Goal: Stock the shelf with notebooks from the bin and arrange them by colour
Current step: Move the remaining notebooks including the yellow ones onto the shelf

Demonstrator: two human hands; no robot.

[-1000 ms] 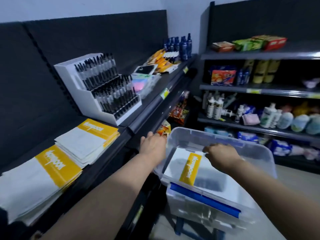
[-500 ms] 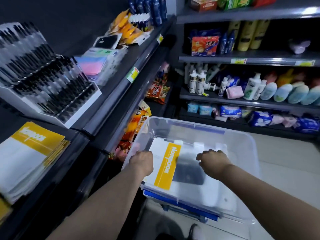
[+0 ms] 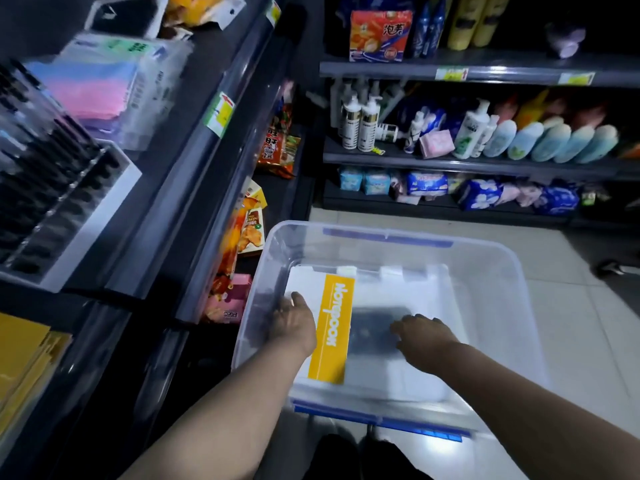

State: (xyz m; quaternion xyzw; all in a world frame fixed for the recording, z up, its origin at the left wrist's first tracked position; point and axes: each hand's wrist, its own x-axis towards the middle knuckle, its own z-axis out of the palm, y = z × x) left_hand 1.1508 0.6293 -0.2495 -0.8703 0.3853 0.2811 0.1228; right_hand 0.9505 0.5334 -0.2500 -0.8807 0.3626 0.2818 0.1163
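Observation:
A clear plastic bin (image 3: 491,258) with blue clips stands in front of me. Inside lies a white notebook with a yellow band (image 3: 330,332) on top of a stack. My left hand (image 3: 294,320) rests at the notebook's left edge, fingers pointing down into the bin. My right hand (image 3: 420,336) hovers palm-down over the notebook's right half, fingers spread; whether it touches is unclear. Neither hand visibly grips the notebook. On the dark shelf at the far left lie yellow-banded notebooks (image 3: 24,358), only partly in view.
A white pen display rack (image 3: 62,209) and pastel paper packs (image 3: 100,88) sit on the left shelf (image 3: 194,150). Snack packets (image 3: 249,230) fill the shelf below. Bottles and packets line the back shelves (image 3: 485,164). Tiled floor (image 3: 588,323) lies right of the bin.
My view has tilted down towards the bin. Both hands have dropped from the bin's rim down inside it, onto the top notebook.

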